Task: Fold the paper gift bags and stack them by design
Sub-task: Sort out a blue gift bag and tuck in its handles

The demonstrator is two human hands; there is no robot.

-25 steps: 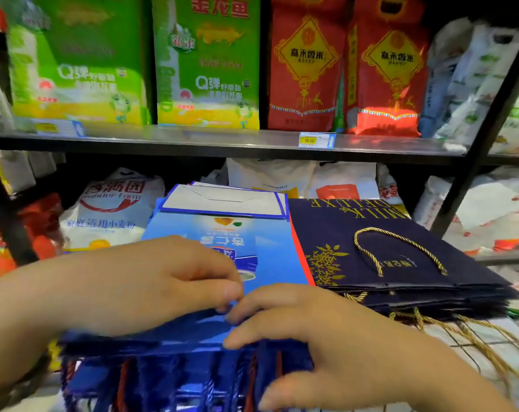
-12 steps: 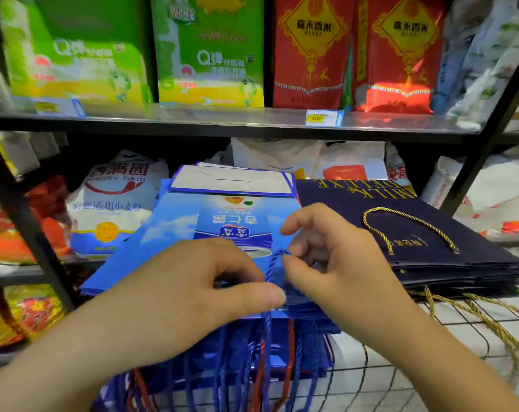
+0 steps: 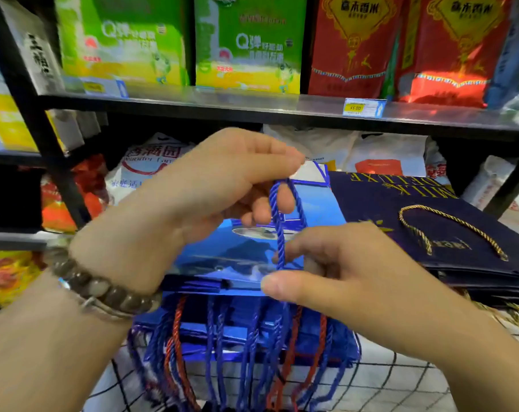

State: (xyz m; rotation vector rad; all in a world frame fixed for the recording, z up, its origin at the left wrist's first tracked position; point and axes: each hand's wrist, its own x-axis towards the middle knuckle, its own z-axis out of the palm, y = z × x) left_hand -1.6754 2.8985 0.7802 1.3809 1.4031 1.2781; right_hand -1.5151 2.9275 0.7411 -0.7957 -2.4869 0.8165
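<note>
Centre: the top gift bag (image 3: 240,257) is glossy bright blue; its cord (image 3: 277,221) is deep blue; lower centre, the hanging cords (image 3: 213,337) are blue mixed with red; right of centre, the dark bags (image 3: 380,209) are navy with gold lettering and a gold cord (image 3: 454,223); upper left, the boxes (image 3: 246,46) are green fading to yellow; upper right, the sacks (image 3: 350,55) are red with yellow diamond emblems; along the bottom, the cloth (image 3: 386,382) is white with a black grid.

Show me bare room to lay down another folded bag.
Bare checkered cloth lies at the near right, between the blue stack's hanging cords and the navy stack. The navy stack's top is open apart from its gold handle. Crowded: the blue stack, where the left hand and right hand hold one cord, and the upper shelf.
</note>
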